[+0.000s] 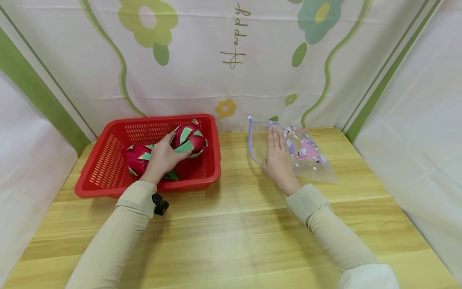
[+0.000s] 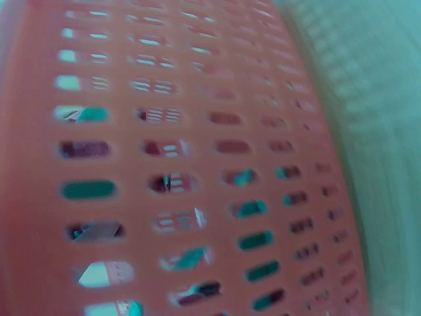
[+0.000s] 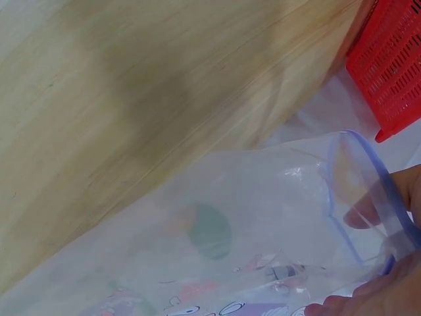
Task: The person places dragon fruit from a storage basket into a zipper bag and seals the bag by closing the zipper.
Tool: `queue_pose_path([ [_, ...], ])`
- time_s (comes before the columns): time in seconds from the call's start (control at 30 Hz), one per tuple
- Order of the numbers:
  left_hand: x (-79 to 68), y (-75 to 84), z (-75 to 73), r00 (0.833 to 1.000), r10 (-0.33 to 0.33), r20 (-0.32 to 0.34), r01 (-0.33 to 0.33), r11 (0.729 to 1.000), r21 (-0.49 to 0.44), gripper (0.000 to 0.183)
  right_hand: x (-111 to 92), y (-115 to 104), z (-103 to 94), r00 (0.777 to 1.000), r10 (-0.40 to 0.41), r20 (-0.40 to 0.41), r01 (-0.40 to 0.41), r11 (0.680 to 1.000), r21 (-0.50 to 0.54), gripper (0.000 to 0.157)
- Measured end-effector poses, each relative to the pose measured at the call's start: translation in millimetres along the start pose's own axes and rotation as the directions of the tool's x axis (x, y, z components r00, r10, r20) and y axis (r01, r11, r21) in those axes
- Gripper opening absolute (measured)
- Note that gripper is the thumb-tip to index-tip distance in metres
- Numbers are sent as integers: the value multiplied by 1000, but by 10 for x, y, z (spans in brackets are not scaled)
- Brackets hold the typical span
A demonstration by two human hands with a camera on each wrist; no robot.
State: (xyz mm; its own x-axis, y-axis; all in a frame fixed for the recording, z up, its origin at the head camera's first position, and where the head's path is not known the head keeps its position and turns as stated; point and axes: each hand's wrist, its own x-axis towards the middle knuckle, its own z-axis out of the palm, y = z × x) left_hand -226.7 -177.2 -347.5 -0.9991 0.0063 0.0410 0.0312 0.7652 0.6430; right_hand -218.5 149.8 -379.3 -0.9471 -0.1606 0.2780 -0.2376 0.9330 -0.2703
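Note:
My left hand (image 1: 164,156) reaches into the red plastic basket (image 1: 213,175), its fingers and thumb gripping a dragon fruit (image 1: 196,140) with green scales near the basket's right end. Another dragon fruit (image 1: 135,158) lies left of it, partly behind the hand and wrist. The left wrist view shows only the basket's slotted wall (image 2: 197,148), with bits of green and red through the slots. On the right, my right hand (image 1: 279,162) holds a clear zip bag (image 1: 306,160) by its purple-edged mouth, which gapes toward the basket. Fingers lie along the outside; the thumb (image 3: 365,214) is at the mouth.
The basket and bag are on a wooden table (image 1: 231,237), near its back edge. Behind hangs a white curtain (image 1: 202,76) printed with flowers, with white cloth at both sides. A small black device (image 1: 160,204) sits at the left wrist.

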Motion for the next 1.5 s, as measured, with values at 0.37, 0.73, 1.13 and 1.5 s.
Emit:
queue_pose_path([
  [0.37,0,199,-104,997,22,-68,-28,996,-85,84,12,6,-14,1000,27,11,-27,1000,3,96],
  [0.73,-26,413,5,996,10,-86,-32,966,-258,84,12,-11,-50,1000,27,7,-28,997,74,99],
  [1.13,-37,713,171,995,-3,104,47,904,-424,83,54,-13,-163,998,-59,-1,59,984,167,100],
  [1.5,-47,851,324,963,-37,268,179,833,-524,77,85,19,-275,993,-104,46,89,963,255,102],
])
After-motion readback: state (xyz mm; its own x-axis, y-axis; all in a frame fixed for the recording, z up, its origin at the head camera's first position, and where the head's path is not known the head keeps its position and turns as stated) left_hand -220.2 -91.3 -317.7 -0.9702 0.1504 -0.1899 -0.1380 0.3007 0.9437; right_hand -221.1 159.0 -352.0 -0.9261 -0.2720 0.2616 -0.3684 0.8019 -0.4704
